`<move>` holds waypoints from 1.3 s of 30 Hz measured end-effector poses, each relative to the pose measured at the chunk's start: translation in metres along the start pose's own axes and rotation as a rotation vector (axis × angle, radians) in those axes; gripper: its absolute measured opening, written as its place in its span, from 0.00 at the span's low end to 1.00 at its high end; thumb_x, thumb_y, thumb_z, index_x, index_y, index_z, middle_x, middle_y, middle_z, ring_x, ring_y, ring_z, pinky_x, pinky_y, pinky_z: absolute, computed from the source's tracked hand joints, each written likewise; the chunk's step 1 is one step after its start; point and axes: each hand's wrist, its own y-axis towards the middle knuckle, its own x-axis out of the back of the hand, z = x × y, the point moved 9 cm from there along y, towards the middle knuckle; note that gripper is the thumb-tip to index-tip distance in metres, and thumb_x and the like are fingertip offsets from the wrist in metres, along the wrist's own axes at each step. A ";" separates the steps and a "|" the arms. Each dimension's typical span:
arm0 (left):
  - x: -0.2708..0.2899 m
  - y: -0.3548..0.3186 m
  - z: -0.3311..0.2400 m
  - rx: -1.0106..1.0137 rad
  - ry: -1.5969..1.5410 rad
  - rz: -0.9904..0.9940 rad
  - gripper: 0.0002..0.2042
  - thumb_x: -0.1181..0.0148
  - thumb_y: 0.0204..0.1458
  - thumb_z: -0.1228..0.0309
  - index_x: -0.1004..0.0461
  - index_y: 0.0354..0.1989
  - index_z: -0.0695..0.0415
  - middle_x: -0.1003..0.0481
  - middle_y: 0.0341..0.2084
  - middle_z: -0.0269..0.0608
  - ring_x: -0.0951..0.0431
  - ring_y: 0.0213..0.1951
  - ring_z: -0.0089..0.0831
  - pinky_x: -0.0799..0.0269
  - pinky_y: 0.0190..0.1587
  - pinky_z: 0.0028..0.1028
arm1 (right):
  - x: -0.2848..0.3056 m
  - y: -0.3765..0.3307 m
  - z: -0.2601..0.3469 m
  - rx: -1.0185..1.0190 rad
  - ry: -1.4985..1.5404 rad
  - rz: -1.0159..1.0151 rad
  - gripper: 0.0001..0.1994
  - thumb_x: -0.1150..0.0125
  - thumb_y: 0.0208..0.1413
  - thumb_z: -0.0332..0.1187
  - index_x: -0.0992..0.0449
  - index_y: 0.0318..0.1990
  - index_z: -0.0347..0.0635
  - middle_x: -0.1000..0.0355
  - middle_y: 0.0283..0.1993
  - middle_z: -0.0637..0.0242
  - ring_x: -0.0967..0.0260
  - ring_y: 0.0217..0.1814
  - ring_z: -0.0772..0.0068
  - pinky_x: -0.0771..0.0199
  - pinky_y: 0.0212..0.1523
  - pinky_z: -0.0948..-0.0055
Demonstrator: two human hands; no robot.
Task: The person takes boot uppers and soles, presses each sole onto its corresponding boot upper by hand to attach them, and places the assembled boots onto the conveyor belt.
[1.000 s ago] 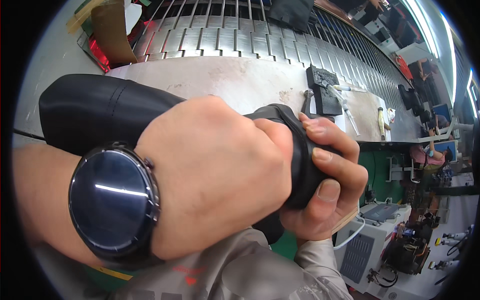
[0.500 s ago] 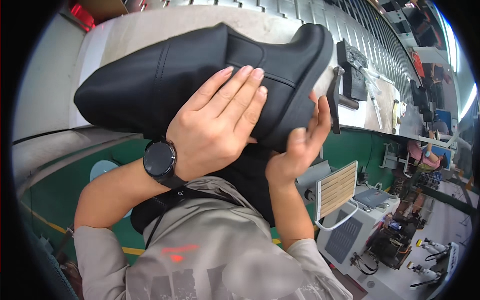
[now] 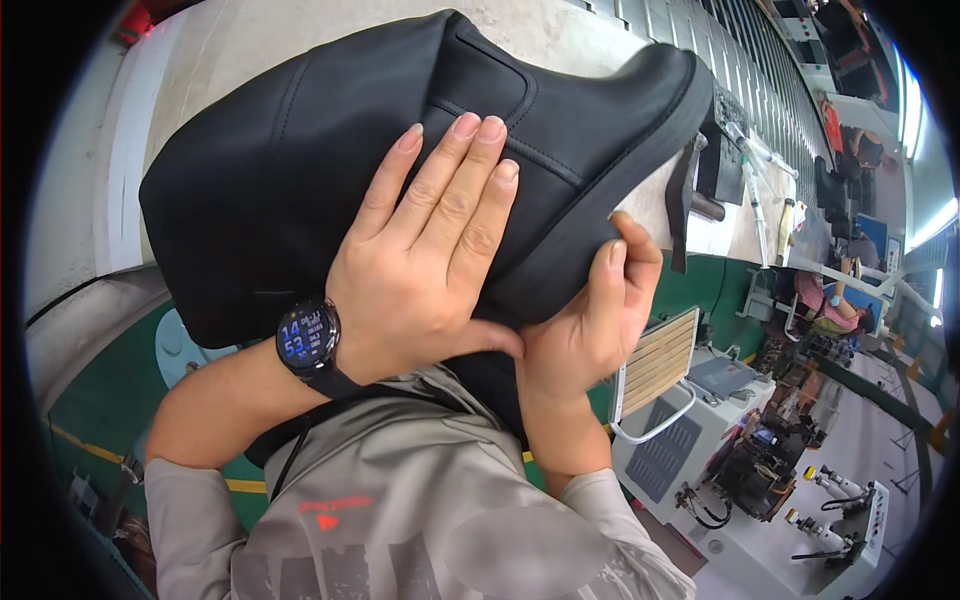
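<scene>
A black leather boot (image 3: 330,130) with stitched seams lies on its side across the worktable. Its wide shaft spreads to the left, and its thick black sole (image 3: 600,200) faces right and toward me. My left hand (image 3: 415,240) rests flat on the boot's side, fingers stretched out and thumb reaching toward the right wrist. A black watch (image 3: 308,335) is on the left wrist. At the near edge of the sole, my right hand (image 3: 585,310) is bent round it, with thumb and fingertips curled close together. The sole hides part of that grip.
Right of the boot are a hammer (image 3: 685,195), a black block (image 3: 722,165) and clear syringes (image 3: 755,190) on the worktable (image 3: 250,45). Metal rollers (image 3: 730,50) run behind. A wooden-slatted seat (image 3: 655,365) and machines stand at right; another person (image 3: 830,305) works farther off.
The boot has come nearer, its shaft now lower on the left. My left hand stays flat on it. My right hand has slid down slightly, its fingers more curled.
</scene>
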 end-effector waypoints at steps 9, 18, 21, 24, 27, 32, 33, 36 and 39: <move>0.005 0.007 0.000 0.111 -0.284 -0.152 0.53 0.22 0.40 0.56 0.39 0.74 0.71 0.37 0.72 0.73 0.35 0.74 0.64 0.55 0.77 0.61 | -0.025 0.007 0.085 0.886 -0.913 0.781 0.26 0.33 0.51 0.26 0.23 0.60 0.31 0.27 0.59 0.46 0.28 0.62 0.43 0.36 0.73 0.42; 0.003 0.008 0.002 0.154 -0.243 -0.157 0.45 0.34 0.54 0.47 0.35 0.70 0.73 0.32 0.68 0.74 0.31 0.71 0.64 0.51 0.76 0.57 | -0.082 0.042 0.077 1.116 -0.922 1.307 0.22 0.30 0.40 0.31 0.14 0.47 0.39 0.23 0.46 0.64 0.26 0.47 0.61 0.25 0.57 0.50; 0.005 0.011 0.001 0.187 -0.254 -0.203 0.39 0.36 0.54 0.50 0.30 0.65 0.72 0.28 0.65 0.70 0.28 0.69 0.60 0.45 0.75 0.52 | -0.076 0.048 0.074 1.121 -0.829 1.309 0.20 0.28 0.38 0.30 0.15 0.44 0.39 0.24 0.45 0.64 0.27 0.45 0.61 0.26 0.51 0.54; 0.005 0.012 0.002 0.212 -0.253 -0.224 0.34 0.39 0.54 0.53 0.26 0.62 0.71 0.25 0.64 0.66 0.26 0.69 0.54 0.40 0.73 0.48 | -0.073 0.050 0.075 1.100 -0.783 1.321 0.19 0.28 0.37 0.30 0.15 0.42 0.40 0.24 0.45 0.64 0.28 0.44 0.62 0.29 0.47 0.58; 0.000 0.013 0.000 0.192 -0.276 -0.189 0.38 0.38 0.57 0.51 0.31 0.65 0.74 0.27 0.63 0.75 0.26 0.68 0.64 0.46 0.75 0.51 | -0.076 0.053 0.073 1.046 -0.823 1.335 0.19 0.27 0.38 0.31 0.15 0.43 0.41 0.24 0.46 0.64 0.28 0.45 0.62 0.29 0.48 0.58; 0.002 0.014 0.003 0.227 -0.321 -0.166 0.34 0.44 0.59 0.54 0.29 0.65 0.73 0.26 0.62 0.73 0.25 0.67 0.63 0.45 0.75 0.50 | -0.075 0.078 0.078 0.956 -1.026 1.250 0.25 0.23 0.43 0.39 0.16 0.52 0.42 0.24 0.57 0.55 0.26 0.57 0.51 0.34 0.65 0.42; 0.003 0.014 0.003 0.229 -0.327 -0.177 0.34 0.44 0.59 0.54 0.29 0.65 0.73 0.26 0.62 0.73 0.25 0.67 0.63 0.45 0.75 0.50 | -0.072 0.089 0.079 0.938 -1.076 1.214 0.28 0.22 0.44 0.41 0.17 0.55 0.42 0.24 0.61 0.51 0.26 0.61 0.46 0.37 0.71 0.37; 0.000 0.014 0.003 0.232 -0.317 -0.164 0.34 0.45 0.60 0.53 0.29 0.65 0.73 0.26 0.62 0.73 0.25 0.67 0.62 0.45 0.76 0.50 | -0.061 0.107 0.078 0.905 -1.121 1.160 0.36 0.18 0.40 0.44 0.19 0.60 0.42 0.26 0.66 0.46 0.28 0.68 0.40 0.43 0.75 0.34; -0.002 0.014 0.003 0.220 -0.309 -0.167 0.34 0.46 0.61 0.53 0.30 0.66 0.72 0.25 0.62 0.73 0.25 0.67 0.61 0.46 0.76 0.50 | -0.060 0.097 0.074 0.957 -1.140 1.262 0.32 0.21 0.50 0.52 0.19 0.58 0.43 0.24 0.63 0.44 0.29 0.69 0.36 0.44 0.76 0.31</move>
